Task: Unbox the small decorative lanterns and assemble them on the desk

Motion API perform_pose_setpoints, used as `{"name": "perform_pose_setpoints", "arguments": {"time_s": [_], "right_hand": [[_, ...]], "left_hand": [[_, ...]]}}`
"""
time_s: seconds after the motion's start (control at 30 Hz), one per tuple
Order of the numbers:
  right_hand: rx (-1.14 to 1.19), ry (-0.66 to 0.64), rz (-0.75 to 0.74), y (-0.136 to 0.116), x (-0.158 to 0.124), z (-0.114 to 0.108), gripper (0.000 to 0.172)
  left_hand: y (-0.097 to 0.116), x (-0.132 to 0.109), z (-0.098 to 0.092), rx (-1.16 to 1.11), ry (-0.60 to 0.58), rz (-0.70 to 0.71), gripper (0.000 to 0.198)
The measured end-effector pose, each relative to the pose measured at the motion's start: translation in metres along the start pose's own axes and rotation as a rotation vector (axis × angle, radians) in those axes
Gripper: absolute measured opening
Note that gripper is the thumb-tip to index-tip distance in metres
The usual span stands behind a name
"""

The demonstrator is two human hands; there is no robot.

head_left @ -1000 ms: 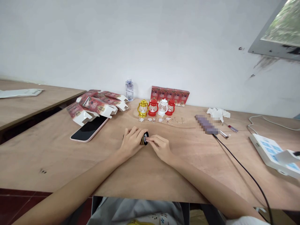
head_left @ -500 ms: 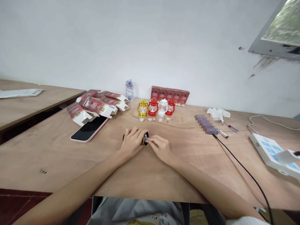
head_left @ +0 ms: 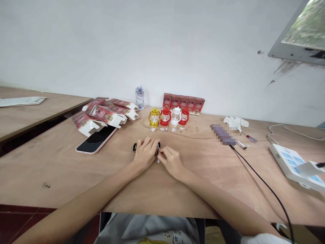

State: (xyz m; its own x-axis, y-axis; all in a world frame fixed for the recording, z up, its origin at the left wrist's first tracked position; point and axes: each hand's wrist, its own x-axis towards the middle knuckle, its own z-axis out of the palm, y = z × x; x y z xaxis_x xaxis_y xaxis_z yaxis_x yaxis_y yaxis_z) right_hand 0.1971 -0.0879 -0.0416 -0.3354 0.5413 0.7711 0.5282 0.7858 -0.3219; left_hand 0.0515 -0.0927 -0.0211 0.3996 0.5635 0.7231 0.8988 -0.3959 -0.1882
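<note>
A small black lantern with gold trim (head_left: 134,147) lies on its side under my left hand (head_left: 146,152), whose fingers wrap round its middle and hide most of it. Its base end faces right. At that end my right hand (head_left: 171,161) pinches with thumb and fingertips; what lies between them is hidden. A small white piece (head_left: 158,161) shows just below those fingertips; whether they hold it I cannot tell. Beyond my hands stand a gold lantern (head_left: 154,117), a white lantern (head_left: 175,116) and two red lanterns (head_left: 165,117), with thin wire pieces (head_left: 182,130) before them.
Opened red boxes (head_left: 104,113) and a phone (head_left: 96,140) lie left. A water bottle (head_left: 139,97) and a row of red boxes (head_left: 184,102) stand along the wall. Rightward are a cabled device (head_left: 223,134), crumpled tissue (head_left: 236,122), small tools (head_left: 250,138) and a power strip (head_left: 294,162).
My right fingertips have shifted slightly at the lantern's base, and the small white piece now shows beneath them. More of the lantern's top end shows left of my left hand.
</note>
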Motion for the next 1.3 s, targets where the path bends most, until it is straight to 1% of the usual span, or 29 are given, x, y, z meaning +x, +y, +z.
{"name": "perform_pose_setpoints", "arguments": {"time_s": [0.1, 0.23, 0.33, 0.43, 0.5, 0.57, 0.63, 0.7, 0.77, 0.93, 1.1, 1.17, 1.23, 1.27, 1.3], "right_hand": [[0.021, 0.008, 0.034, 0.002, 0.001, 0.0, 0.015], [0.121, 0.029, 0.083, 0.004, 0.003, 0.0, 0.014], [0.178, 0.058, 0.141, 0.015, 0.005, -0.003, 0.013], [0.101, 0.065, 0.212, 0.044, 0.009, -0.014, 0.012], [-0.043, 0.052, 0.323, 0.073, 0.014, -0.026, 0.013], [-0.242, 0.039, 0.491, 0.102, 0.02, -0.041, 0.015], [-0.304, 0.058, 0.548, 0.126, 0.027, -0.054, 0.022], [-0.33, 0.071, 0.573, 0.14, 0.032, -0.063, 0.03], [-0.345, 0.071, 0.59, 0.147, 0.035, -0.068, 0.032], [-0.339, 0.04, 0.596, 0.146, 0.032, -0.073, 0.032], [-0.291, -0.003, 0.514, 0.139, 0.032, -0.075, 0.031], [-0.263, -0.035, 0.466, 0.127, 0.031, -0.069, 0.027], [-0.216, -0.09, 0.383, 0.105, 0.026, -0.059, 0.019], [-0.183, -0.126, 0.329, 0.09, 0.022, -0.053, 0.016], [-0.123, -0.169, 0.22, 0.074, 0.017, -0.046, 0.015]], "left_hand": [[-0.002, 0.001, 0.001, 0.005, 0.025, 0.001, 0.019], [-0.008, 0.002, 0.0, 0.007, 0.028, -0.003, 0.022], [-0.014, 0.003, -0.002, 0.009, 0.013, -0.041, 0.023], [-0.022, 0.004, -0.004, 0.011, -0.023, -0.105, 0.025], [-0.025, 0.004, -0.005, -0.01, -0.047, -0.147, 0.028], [-0.028, 0.004, -0.005, -0.037, -0.069, -0.174, 0.031], [-0.027, 0.004, -0.005, -0.058, -0.092, -0.183, 0.032], [-0.026, 0.003, -0.005, -0.076, -0.115, -0.177, 0.033], [-0.024, 0.003, -0.005, -0.091, -0.127, -0.165, 0.034], [-0.025, 0.002, -0.005, -0.098, -0.089, -0.156, 0.034], [-0.027, 0.001, -0.004, -0.09, -0.063, -0.135, 0.032], [-0.027, 0.002, -0.004, -0.097, -0.059, -0.137, 0.031], [-0.027, 0.002, -0.005, -0.106, -0.055, -0.151, 0.031], [-0.027, 0.002, -0.005, -0.112, -0.052, -0.161, 0.031], [-0.027, 0.002, -0.005, -0.119, -0.042, -0.172, 0.031]]}}
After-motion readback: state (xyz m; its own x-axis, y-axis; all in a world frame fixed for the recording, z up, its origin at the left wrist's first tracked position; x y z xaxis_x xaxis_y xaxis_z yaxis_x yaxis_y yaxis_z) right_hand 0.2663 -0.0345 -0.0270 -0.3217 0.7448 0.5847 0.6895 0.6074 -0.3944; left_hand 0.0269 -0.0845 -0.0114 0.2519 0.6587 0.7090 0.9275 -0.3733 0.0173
